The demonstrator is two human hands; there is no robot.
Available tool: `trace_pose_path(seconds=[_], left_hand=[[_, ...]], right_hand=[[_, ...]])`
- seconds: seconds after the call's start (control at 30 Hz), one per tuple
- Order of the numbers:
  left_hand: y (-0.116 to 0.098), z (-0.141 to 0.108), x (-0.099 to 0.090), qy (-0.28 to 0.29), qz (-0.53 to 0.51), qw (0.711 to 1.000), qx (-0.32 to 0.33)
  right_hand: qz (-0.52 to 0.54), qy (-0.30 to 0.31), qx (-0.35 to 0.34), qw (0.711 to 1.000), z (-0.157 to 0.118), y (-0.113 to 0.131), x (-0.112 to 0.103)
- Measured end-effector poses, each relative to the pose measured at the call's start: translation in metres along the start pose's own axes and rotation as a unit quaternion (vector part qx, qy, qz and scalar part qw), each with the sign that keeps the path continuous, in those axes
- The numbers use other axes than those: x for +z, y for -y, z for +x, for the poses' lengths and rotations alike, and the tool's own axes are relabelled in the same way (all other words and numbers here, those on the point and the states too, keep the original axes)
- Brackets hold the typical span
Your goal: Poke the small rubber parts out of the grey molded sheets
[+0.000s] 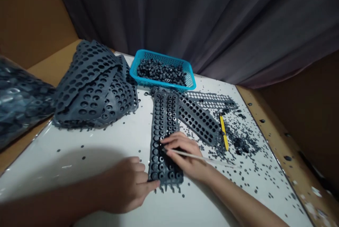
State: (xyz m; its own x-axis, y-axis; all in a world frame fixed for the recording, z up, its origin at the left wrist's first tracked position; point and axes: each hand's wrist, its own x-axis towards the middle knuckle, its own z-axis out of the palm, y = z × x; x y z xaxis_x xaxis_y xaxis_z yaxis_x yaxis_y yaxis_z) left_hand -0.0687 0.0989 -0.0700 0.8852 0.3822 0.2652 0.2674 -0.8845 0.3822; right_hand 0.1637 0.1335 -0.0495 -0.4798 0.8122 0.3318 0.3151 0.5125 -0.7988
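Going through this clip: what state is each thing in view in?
Dark rubber sheet: flat, holes mostly filled.
Left hand: open, thumb touching the sheet's near end.
Right hand: closed around a thin pale stick, its tip at the sheet.
Pile of punched sheets: heaped, holes empty.
Single punched sheet: flat, holes empty.
Blue basket: holding loose dark rings.
Plastic bag: full of dark pieces.
Yellow stick: lying unheld.

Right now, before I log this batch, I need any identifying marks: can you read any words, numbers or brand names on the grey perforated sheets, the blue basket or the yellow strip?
No word, number or brand can be read on any of them.
Yellow strip: dark marks along it, too small and blurred to read.
Grey perforated sheet: no text visible.
Blue basket: no text visible.
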Motion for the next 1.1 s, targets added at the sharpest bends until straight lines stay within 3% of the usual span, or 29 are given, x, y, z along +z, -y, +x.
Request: trace_pose_path(seconds=[0.13, 0.33, 0.5, 0.77, 1.1], left_hand=[[0.002, -0.001, -0.004, 0.026, 0.020, 0.999, -0.008], [0.004, -0.001, -0.006, 0.085, 0.028, 0.996, 0.012], [0.004, -0.002, -0.004, 0.063, 0.027, 0.998, 0.015], [0.005, 0.002, -0.008, 0.075, 0.010, 0.997, 0.010], [0.002, 0.001, -0.004, 0.044, -0.021, 0.999, -0.003]], right_hand=[[-0.009, 0.048, -0.076, 0.996, -0.032, 0.013, 0.013], [-0.098, 0.086, -0.120, 0.984, -0.043, 0.016, 0.013], [-0.135, 0.075, -0.142, 0.978, -0.051, 0.008, 0.018], [-0.140, 0.068, -0.154, 0.976, -0.048, 0.006, 0.018], [-0.238, 0.094, -0.227, 0.940, -0.048, 0.015, 0.021]])
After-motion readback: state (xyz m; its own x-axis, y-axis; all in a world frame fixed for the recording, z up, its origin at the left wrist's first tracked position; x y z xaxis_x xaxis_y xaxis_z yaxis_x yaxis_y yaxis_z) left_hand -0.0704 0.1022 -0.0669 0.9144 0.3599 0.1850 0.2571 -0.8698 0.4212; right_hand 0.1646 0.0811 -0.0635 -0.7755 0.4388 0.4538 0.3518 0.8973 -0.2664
